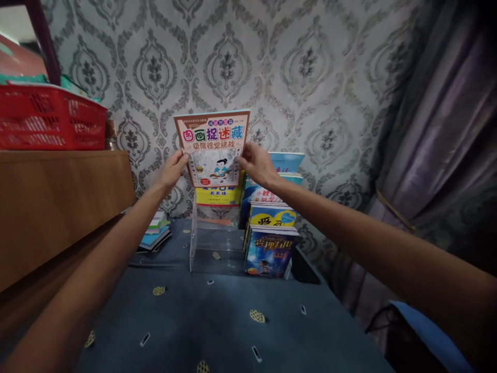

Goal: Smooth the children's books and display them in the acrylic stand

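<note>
A thin picture book (213, 150) with a brown-bordered cover is held upright between my two hands. My left hand (174, 168) pinches its left edge, and my right hand (258, 161) grips the right edge. Below and behind it, a yellow book (218, 196) stands in a clear acrylic tiered rack (217, 260). The rack's right side carries blue books (289, 161) at the back, a yellow-and-blue book (272, 215) in the middle and a dark blue book (271, 255) in front. My right hand and forearm cover part of the back books.
The rack stands on dark blue patterned cloth (229, 326) by the papered wall (306, 67). Left are a pile of books (156, 235), a wooden cabinet (66, 207) and a red basket (52, 116). A curtain (430, 155) hangs right; a black flat object (306, 269) lies beside the rack.
</note>
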Tool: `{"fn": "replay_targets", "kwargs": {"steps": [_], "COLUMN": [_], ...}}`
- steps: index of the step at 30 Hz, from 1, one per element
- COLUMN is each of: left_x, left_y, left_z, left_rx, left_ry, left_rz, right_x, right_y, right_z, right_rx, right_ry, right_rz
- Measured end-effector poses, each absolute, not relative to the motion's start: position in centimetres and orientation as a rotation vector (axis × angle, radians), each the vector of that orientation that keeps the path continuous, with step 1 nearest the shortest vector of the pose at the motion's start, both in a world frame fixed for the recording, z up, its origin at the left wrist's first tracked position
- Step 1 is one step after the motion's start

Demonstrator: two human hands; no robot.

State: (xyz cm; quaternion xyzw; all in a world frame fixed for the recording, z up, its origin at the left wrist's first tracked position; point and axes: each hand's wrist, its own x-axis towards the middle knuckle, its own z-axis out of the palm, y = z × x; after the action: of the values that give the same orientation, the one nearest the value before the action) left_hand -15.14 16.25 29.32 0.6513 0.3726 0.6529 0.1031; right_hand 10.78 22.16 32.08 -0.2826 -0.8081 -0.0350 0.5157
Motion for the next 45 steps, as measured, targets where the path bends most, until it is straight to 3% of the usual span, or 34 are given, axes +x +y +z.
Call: {"fn": "replay_targets", "kwargs": {"steps": [10,33,39,45], "left_x": [-14.4,-13.6,-13.5,-13.6], "left_y": [19.9,20.5,21.1,22.0], "left_z": [27.9,23.9,23.4,23.4], "left_rx": [1.827,1.674,1.677,1.699], "left_ry": [0.84,0.791,0.821,0.905], "left_rz": [1.912,1.944,1.933,1.911], "right_x": [10.7,10.7,11.6,12.1], "right_y": [22.9,23.9,23.0,22.3], "right_z": [31.8,32.3,33.2,33.5], "right_rx": [-0.82,-0.994,-0.863,-0.732], "right_ry": [-1.95,-2.062,-2.0,-1.947], "right_rz": [-0.127,-0.193,-0.157,-0.382]}}
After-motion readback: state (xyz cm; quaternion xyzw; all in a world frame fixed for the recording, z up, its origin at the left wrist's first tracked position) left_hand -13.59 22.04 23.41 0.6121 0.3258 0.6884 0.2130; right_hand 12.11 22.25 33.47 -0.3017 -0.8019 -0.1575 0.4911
